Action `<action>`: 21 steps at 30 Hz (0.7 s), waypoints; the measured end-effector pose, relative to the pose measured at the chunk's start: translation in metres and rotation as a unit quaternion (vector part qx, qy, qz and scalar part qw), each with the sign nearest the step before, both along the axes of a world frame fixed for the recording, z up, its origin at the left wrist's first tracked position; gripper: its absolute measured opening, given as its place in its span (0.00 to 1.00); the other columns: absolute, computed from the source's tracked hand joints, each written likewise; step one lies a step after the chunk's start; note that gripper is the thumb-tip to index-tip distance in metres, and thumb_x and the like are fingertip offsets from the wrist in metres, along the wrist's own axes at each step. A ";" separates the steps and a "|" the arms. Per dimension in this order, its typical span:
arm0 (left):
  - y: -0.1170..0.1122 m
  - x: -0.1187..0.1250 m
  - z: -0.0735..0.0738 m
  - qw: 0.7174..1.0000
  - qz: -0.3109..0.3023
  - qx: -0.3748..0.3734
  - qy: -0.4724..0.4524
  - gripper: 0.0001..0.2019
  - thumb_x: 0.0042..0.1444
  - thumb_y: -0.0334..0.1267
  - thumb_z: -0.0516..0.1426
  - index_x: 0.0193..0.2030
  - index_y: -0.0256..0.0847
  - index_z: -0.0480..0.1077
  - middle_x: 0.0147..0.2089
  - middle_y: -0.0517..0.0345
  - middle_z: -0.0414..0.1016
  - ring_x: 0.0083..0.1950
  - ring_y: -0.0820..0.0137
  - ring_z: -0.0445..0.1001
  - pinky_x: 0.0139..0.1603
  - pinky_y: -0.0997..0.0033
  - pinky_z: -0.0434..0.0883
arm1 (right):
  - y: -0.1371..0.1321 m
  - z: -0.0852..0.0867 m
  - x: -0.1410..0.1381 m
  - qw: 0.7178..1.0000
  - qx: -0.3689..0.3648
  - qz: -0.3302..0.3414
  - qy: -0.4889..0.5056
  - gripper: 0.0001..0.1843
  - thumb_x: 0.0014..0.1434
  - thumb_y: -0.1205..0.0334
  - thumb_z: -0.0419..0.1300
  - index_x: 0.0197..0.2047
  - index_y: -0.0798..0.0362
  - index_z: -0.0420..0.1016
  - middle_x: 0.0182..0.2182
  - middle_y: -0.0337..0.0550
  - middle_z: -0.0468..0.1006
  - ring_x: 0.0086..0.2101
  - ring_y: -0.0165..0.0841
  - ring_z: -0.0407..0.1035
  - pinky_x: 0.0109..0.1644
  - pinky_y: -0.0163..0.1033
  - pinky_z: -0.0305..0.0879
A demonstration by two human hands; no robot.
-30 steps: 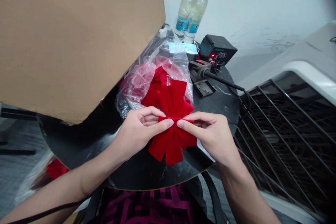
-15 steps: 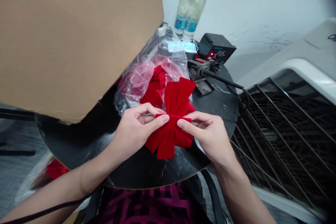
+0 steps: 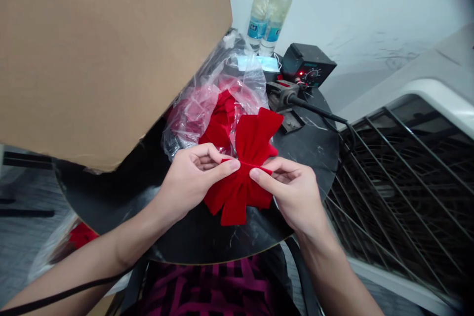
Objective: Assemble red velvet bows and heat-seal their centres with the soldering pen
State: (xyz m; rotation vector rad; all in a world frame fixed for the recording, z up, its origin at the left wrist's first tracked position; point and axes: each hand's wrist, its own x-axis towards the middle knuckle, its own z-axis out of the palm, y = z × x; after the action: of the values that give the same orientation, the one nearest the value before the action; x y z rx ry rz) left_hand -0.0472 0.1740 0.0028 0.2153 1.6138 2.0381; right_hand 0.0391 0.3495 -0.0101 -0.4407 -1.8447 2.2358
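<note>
Two clear bottles (image 3: 272, 5), blue-capped, pale liquid within, blue labels (image 3: 256, 28) with lettering too small to read; one black control box (image 3: 308, 65), dial and lit red lamp, its teal marking illegible. One clear plastic bag (image 3: 185, 113) on the round black table (image 3: 311, 145), containing red fabric pieces (image 3: 218, 126). One red fabric bow (image 3: 243, 185), in front of the bag above the table's near part, pinched between thumb and fingers by left hand (image 3: 194, 175) and right hand (image 3: 294, 187) at opposite ends of its crossband.

One held red bow (image 3: 239, 190), two blue-capped bottles (image 3: 280, 7), one control box (image 3: 309, 64)
</note>
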 end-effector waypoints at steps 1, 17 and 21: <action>0.000 0.000 0.000 1.000 -0.001 0.008 -0.002 0.12 0.45 0.22 0.72 0.28 0.37 0.74 0.31 0.64 0.83 0.34 0.80 0.80 0.40 0.89 0.74 | -0.001 0.000 0.000 1.000 0.000 -0.004 0.004 0.10 0.48 0.63 0.79 0.28 0.52 0.83 0.26 0.37 0.83 0.26 0.28 0.76 0.33 0.30 0.75; -0.012 -0.018 -0.009 0.973 -0.195 0.104 -0.072 0.19 0.49 0.31 0.74 0.42 0.39 0.71 0.34 0.59 0.82 0.35 0.74 0.81 0.42 0.76 0.77 | -0.005 0.016 0.006 0.989 -0.012 0.109 0.104 0.09 0.58 0.69 0.72 0.32 0.51 0.77 0.28 0.35 0.77 0.27 0.24 0.68 0.31 0.28 0.67; -0.011 -0.018 -0.012 0.965 -0.228 0.121 -0.053 0.19 0.49 0.33 0.75 0.43 0.39 0.73 0.37 0.57 0.82 0.39 0.70 0.82 0.47 0.71 0.78 | -0.007 0.016 0.009 0.984 0.032 0.117 0.129 0.08 0.60 0.70 0.71 0.34 0.50 0.77 0.30 0.35 0.77 0.29 0.24 0.69 0.33 0.29 0.67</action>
State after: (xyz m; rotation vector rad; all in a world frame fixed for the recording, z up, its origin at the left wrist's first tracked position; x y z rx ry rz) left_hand -0.0657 0.1627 -0.0094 0.5080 1.1198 1.8402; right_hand 0.0479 0.3428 0.0058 0.0798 -1.9040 2.2411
